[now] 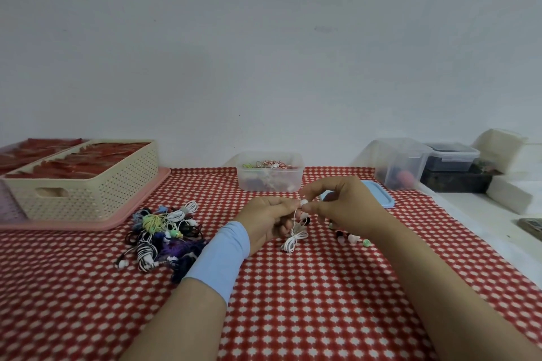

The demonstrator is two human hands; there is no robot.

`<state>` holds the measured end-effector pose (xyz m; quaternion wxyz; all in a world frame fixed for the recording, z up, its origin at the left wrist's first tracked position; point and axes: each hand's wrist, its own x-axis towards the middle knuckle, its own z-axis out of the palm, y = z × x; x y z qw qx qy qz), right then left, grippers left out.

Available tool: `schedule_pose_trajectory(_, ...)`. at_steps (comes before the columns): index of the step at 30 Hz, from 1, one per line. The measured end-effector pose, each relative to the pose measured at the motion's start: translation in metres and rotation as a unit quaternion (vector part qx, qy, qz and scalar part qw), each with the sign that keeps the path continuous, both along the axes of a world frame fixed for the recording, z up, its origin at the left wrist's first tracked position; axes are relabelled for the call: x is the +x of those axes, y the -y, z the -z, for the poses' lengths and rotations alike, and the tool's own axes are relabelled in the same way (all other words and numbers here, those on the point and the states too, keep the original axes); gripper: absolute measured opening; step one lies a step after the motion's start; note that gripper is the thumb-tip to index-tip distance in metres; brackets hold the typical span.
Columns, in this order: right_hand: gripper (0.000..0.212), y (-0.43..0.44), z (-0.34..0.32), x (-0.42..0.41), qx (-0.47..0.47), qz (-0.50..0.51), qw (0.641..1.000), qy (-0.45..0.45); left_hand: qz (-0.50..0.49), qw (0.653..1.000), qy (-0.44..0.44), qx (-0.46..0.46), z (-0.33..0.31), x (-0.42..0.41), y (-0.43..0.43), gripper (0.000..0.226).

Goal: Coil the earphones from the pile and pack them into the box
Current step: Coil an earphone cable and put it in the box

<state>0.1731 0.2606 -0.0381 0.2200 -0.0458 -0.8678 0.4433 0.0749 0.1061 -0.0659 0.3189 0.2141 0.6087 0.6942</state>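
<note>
Left hand (pixel 265 221) and right hand (pixel 343 205) each keep a pinching grip on the white earphones (pixel 295 239), coil hanging below them, with the pile (pixel 164 231) left near the cream basket (pixel 88 184), the clear box (pixel 269 182) behind, blue lid (pixel 381 195) and loose eartips (pixel 352 239) right, open tabletop (pixel 322 287) nearer.

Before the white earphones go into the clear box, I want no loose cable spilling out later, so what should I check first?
1. Coil of the white wired earphones: ok, bundle hangs below the hands.
2. Grip of the left hand: ok, pinches the cable.
3. Grip of the right hand: ok, pinches an earbud end.
4. Loose end tucked: cannot tell.
5. Opening of the clear plastic box: ok, the blue plastic lid lies beside it.
6. Room inside: cannot tell.
</note>
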Motion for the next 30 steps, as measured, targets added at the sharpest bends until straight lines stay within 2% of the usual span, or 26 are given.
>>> schedule_pose_trajectory(4, 0.008, 0.001, 0.001, -0.002, 0.015, -0.011, 1.0, -0.013, 0.003, 1.0, -0.014, -0.011, 0.002, -0.002, 0.0, 0.014)
schedule_pose_trajectory(8, 0.019, -0.003, -0.001, 0.002, -0.096, -0.025, 0.995, 0.022, -0.002, 0.999, -0.03, -0.011, 0.003, -0.002, -0.001, 0.016)
schedule_pose_trajectory(15, 0.014, -0.009, 0.002, 0.004, -0.244, -0.085, 0.96, 0.109, 0.074, 0.997, -0.021, -0.001, 0.001, -0.001, 0.002, 0.015)
schedule_pose_trajectory(19, 0.012, -0.008, 0.005, 0.003, -0.202, -0.088, 0.968, 0.119, 0.091, 0.996, -0.024, 0.004, 0.003, -0.004, 0.003, 0.015)
schedule_pose_trajectory(25, 0.019, -0.01, 0.004, 0.003, -0.221, -0.111, 0.961, 0.127, 0.097, 0.995, -0.015, 0.014, 0.003, -0.005, 0.004, 0.013)
schedule_pose_trajectory(30, 0.015, -0.008, 0.007, 0.002, -0.172, -0.089, 0.972, 0.131, 0.092, 0.995, -0.035, -0.006, 0.007, -0.005, 0.005, 0.014)
